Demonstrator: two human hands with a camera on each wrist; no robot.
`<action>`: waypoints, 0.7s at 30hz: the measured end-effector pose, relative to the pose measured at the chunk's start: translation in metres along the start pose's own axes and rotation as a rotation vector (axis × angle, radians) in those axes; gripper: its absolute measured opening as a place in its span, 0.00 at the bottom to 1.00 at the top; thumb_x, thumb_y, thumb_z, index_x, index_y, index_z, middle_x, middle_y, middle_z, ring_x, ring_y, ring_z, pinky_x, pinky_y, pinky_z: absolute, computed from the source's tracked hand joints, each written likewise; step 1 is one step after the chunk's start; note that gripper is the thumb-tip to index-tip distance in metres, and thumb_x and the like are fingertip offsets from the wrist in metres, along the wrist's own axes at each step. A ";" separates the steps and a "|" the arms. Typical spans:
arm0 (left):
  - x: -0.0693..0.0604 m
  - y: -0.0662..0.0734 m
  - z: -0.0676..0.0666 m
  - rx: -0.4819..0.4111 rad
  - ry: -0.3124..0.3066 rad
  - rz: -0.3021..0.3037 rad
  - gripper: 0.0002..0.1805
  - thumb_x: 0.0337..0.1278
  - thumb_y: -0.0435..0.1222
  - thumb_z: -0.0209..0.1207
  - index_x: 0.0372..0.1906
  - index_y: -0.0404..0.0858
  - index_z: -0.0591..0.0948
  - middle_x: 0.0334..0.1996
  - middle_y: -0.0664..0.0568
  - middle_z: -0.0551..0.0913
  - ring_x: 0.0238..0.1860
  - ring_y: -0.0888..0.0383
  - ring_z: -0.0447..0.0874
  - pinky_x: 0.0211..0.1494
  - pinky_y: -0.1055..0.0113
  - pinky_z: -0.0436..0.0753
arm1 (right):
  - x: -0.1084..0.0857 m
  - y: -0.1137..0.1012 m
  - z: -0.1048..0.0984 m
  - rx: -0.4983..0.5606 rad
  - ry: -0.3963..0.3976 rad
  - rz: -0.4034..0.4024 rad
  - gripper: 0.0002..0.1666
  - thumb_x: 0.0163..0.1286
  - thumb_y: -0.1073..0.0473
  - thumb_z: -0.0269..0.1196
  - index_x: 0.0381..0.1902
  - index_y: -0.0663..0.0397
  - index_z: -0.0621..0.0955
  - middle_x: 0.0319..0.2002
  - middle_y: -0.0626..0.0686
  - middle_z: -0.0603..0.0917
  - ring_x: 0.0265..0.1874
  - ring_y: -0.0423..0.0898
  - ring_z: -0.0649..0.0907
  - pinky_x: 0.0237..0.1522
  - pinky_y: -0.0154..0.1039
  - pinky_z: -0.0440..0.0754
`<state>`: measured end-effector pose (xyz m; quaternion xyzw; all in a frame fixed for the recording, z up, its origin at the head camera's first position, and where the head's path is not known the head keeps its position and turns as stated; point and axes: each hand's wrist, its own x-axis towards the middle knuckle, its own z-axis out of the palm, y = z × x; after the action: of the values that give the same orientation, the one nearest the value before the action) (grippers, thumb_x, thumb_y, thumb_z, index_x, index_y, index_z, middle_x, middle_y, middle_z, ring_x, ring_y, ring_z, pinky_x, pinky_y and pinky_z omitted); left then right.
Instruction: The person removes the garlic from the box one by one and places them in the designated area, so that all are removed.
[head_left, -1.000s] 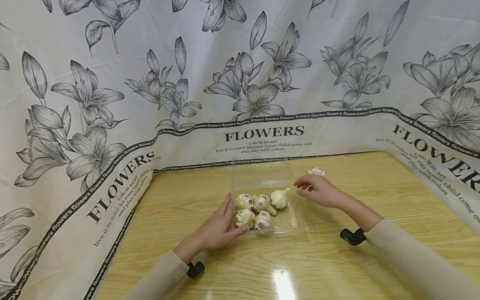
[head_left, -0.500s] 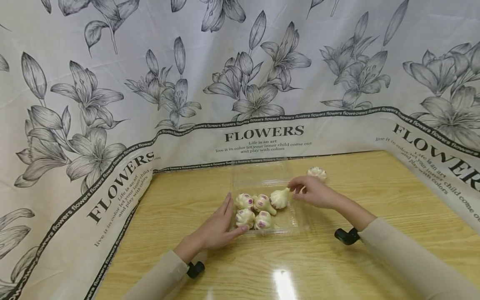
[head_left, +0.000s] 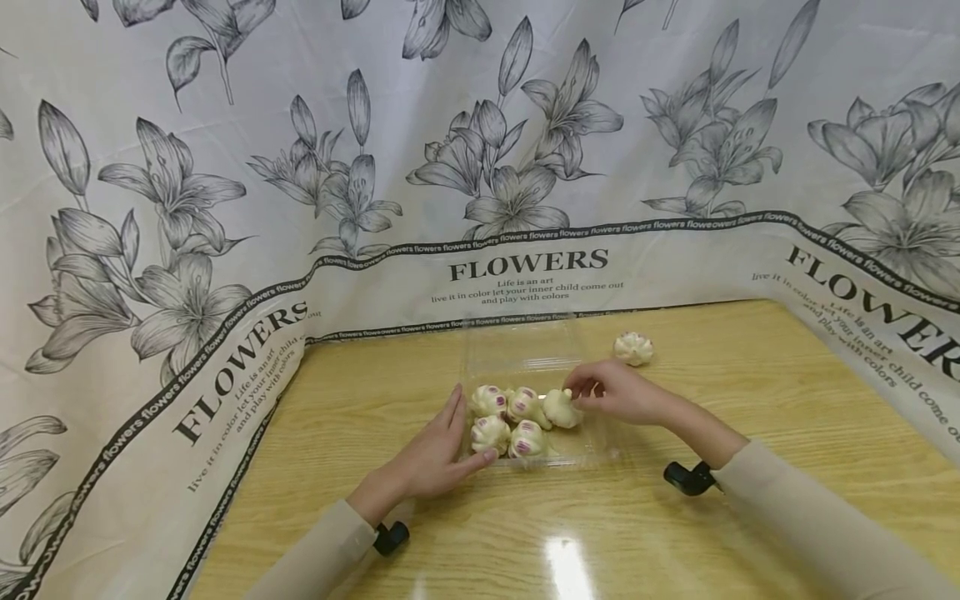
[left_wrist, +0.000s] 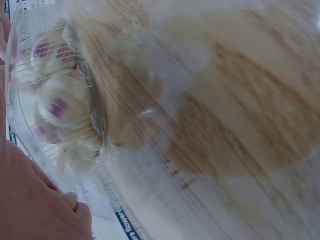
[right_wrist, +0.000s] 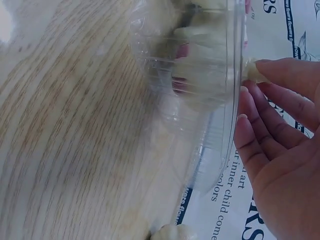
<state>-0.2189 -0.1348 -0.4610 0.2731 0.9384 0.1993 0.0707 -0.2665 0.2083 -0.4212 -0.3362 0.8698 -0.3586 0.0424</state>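
Observation:
In the head view, an opened clear plastic box (head_left: pixel 581 446) holds several garlic bulbs (head_left: pixel 527 439) with purple marks. My left hand (head_left: pixel 423 462) rests along the box's left side, fingers straight and thumb at the front corner. My right hand (head_left: pixel 626 396) reaches over the right side and pinches a garlic bulb (head_left: pixel 561 408) inside the box. In the right wrist view, thumb and forefinger grip its pale stem (right_wrist: pixel 254 72) just above the box rim. Through the clear wall, the left wrist view shows other bulbs (left_wrist: pixel 60 102).
One garlic bulb (head_left: pixel 633 348) lies on the wooden table (head_left: pixel 465 542), behind and right of the box. The clear lid (head_left: pixel 517 343) is folded back toward the flower-printed cloth (head_left: pixel 525 283), which surrounds the table's back and sides.
My right hand has moved left from beside the box and now pinches the rightmost bulb by its stem. That bulb has turned and shifted slightly. The left hand has stayed put.

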 end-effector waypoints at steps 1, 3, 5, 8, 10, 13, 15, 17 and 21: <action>0.000 0.000 0.000 -0.001 -0.001 0.000 0.59 0.67 0.73 0.40 0.82 0.36 0.34 0.83 0.42 0.31 0.81 0.43 0.45 0.80 0.50 0.57 | 0.000 -0.001 0.000 -0.003 0.001 -0.012 0.11 0.67 0.68 0.67 0.47 0.64 0.85 0.37 0.49 0.87 0.35 0.42 0.82 0.37 0.36 0.83; 0.000 -0.001 0.000 -0.004 -0.001 0.000 0.59 0.67 0.73 0.41 0.82 0.36 0.34 0.83 0.42 0.31 0.81 0.43 0.44 0.80 0.50 0.58 | 0.001 -0.002 0.002 -0.014 0.006 -0.021 0.11 0.67 0.67 0.68 0.47 0.63 0.86 0.37 0.48 0.87 0.34 0.41 0.82 0.35 0.35 0.82; 0.000 -0.001 0.000 -0.006 0.000 0.002 0.59 0.67 0.73 0.41 0.82 0.37 0.34 0.83 0.41 0.31 0.81 0.43 0.45 0.80 0.50 0.58 | 0.002 -0.002 0.003 -0.029 0.008 -0.028 0.11 0.67 0.67 0.68 0.47 0.62 0.86 0.37 0.47 0.87 0.34 0.40 0.81 0.34 0.34 0.82; 0.000 -0.002 0.001 -0.009 0.002 0.002 0.59 0.67 0.73 0.41 0.82 0.36 0.34 0.83 0.41 0.32 0.81 0.43 0.45 0.80 0.49 0.58 | 0.003 -0.002 0.004 -0.050 0.007 -0.030 0.11 0.68 0.66 0.68 0.48 0.60 0.87 0.37 0.47 0.87 0.34 0.39 0.81 0.34 0.33 0.81; 0.000 -0.002 0.001 -0.006 0.002 0.000 0.59 0.67 0.73 0.41 0.82 0.36 0.34 0.83 0.41 0.31 0.81 0.43 0.45 0.80 0.50 0.58 | 0.004 -0.002 0.005 -0.061 0.007 -0.040 0.11 0.68 0.65 0.68 0.48 0.59 0.88 0.39 0.48 0.88 0.33 0.40 0.81 0.32 0.33 0.81; 0.001 -0.002 0.001 -0.005 -0.001 -0.004 0.59 0.67 0.73 0.41 0.82 0.37 0.33 0.83 0.42 0.31 0.81 0.43 0.44 0.80 0.50 0.57 | 0.007 -0.002 0.006 -0.054 0.008 -0.048 0.11 0.68 0.64 0.68 0.48 0.59 0.88 0.38 0.48 0.87 0.32 0.41 0.80 0.31 0.33 0.80; 0.001 -0.002 0.001 -0.002 -0.003 -0.007 0.59 0.67 0.73 0.41 0.82 0.37 0.33 0.83 0.42 0.30 0.81 0.44 0.44 0.81 0.50 0.56 | 0.009 -0.004 0.007 -0.049 0.005 -0.051 0.10 0.68 0.64 0.69 0.47 0.59 0.89 0.37 0.47 0.86 0.32 0.40 0.79 0.32 0.33 0.80; 0.001 -0.002 0.001 -0.003 -0.006 -0.007 0.59 0.67 0.73 0.41 0.82 0.37 0.32 0.83 0.42 0.30 0.81 0.44 0.43 0.81 0.50 0.56 | 0.010 -0.006 0.009 -0.051 -0.001 -0.052 0.10 0.67 0.65 0.69 0.46 0.58 0.89 0.35 0.45 0.85 0.33 0.39 0.80 0.34 0.34 0.81; 0.001 -0.002 0.001 -0.002 -0.009 -0.008 0.59 0.67 0.73 0.41 0.82 0.37 0.33 0.83 0.42 0.30 0.81 0.44 0.43 0.81 0.51 0.56 | 0.013 -0.010 0.014 -0.097 -0.043 -0.097 0.10 0.66 0.67 0.68 0.44 0.58 0.89 0.34 0.44 0.84 0.33 0.38 0.80 0.36 0.35 0.83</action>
<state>-0.2203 -0.1352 -0.4628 0.2700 0.9390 0.1990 0.0759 -0.2672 0.1872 -0.4227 -0.3871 0.8678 -0.3103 0.0272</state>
